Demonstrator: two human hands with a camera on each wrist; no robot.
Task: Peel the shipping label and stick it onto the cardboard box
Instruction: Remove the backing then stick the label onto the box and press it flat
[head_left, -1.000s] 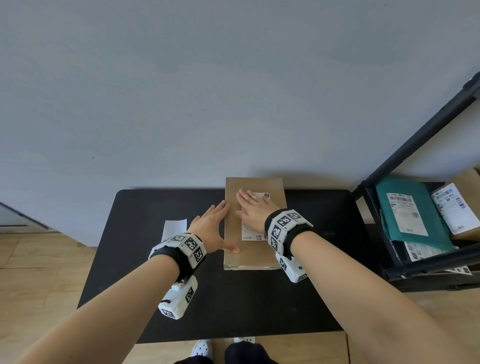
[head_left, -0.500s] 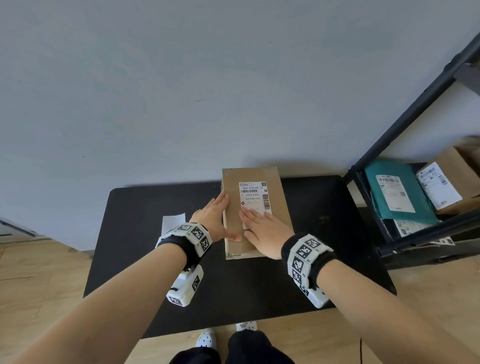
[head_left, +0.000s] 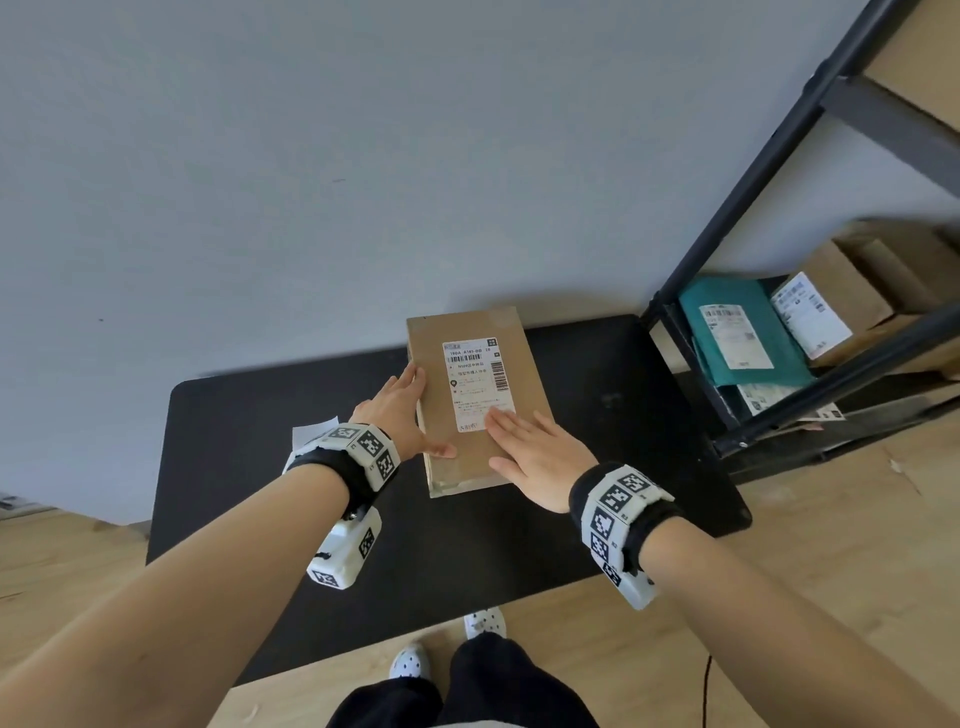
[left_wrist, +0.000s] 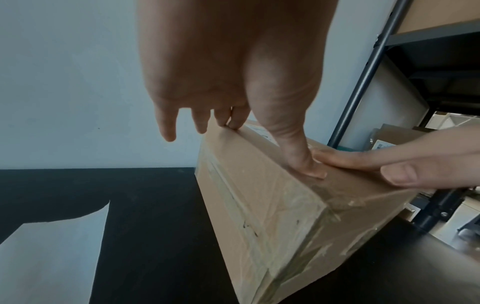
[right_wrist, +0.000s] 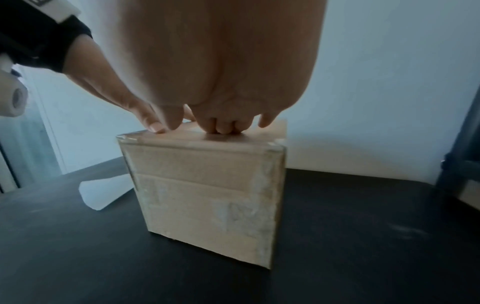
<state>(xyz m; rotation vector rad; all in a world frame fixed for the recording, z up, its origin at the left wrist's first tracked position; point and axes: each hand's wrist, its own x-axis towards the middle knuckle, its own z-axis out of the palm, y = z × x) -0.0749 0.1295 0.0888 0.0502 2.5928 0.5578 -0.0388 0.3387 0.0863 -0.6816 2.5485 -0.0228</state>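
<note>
A brown cardboard box (head_left: 519, 364) (left_wrist: 272, 216) (right_wrist: 207, 195) lies on the black table (head_left: 260, 415). A white shipping label (head_left: 475, 382) is stuck flat on its top. My right hand (head_left: 535, 447) lies flat on the box top, fingers straight, fingertips pressing the label's near edge. My left hand (head_left: 402, 410) rests against the box's left edge, fingers straight along the side and thumb (left_wrist: 306, 164) pressing on the top. In the right wrist view the right fingertips (right_wrist: 223, 127) touch the box top.
A white backing sheet (head_left: 311, 434) (left_wrist: 52, 257) lies on the table left of the box. A black metal shelf (head_left: 779, 249) stands at the right, holding a teal mailer (head_left: 737, 332) and labelled cardboard parcels (head_left: 831, 306). A grey wall stands behind the table.
My right hand has slid down the label toward me, uncovering most of it. The left hand has stayed at the box's left edge. The head view has shifted.
</note>
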